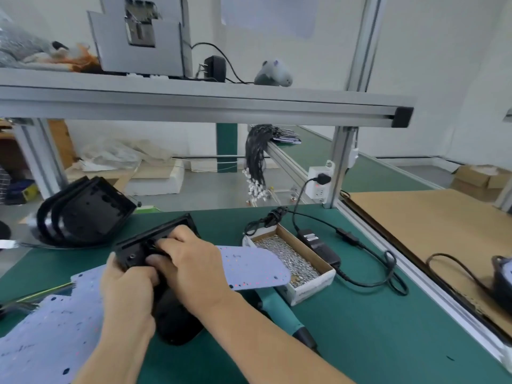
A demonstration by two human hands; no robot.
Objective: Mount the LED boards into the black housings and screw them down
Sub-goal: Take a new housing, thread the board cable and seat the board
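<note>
Just left of the frame's centre, a black housing (155, 242) is held above the green bench mat (360, 328); its long axis runs from lower left to upper right, the far end pointing toward the upper right of the frame and tipped slightly upward; the left hand (130, 284) curls round its near, lower-left end, thumb on the edge and fingers wrapped beneath; the right hand (194, 261) lies across the top, fingertips bent and pressed into the open face, though what they pinch there, if anything, cannot be told; no LED board can be made out inside; below the hands a second dark housing (177, 322) lies on the mat; at the left edge a stack of black housings (86, 212) leans on its side; right of the hands stands a cardboard box of screws (291, 261), just beside it a black power adapter (318, 245) with its cable; a teal-handled screwdriver (279, 311) lies near the right forearm.
</note>
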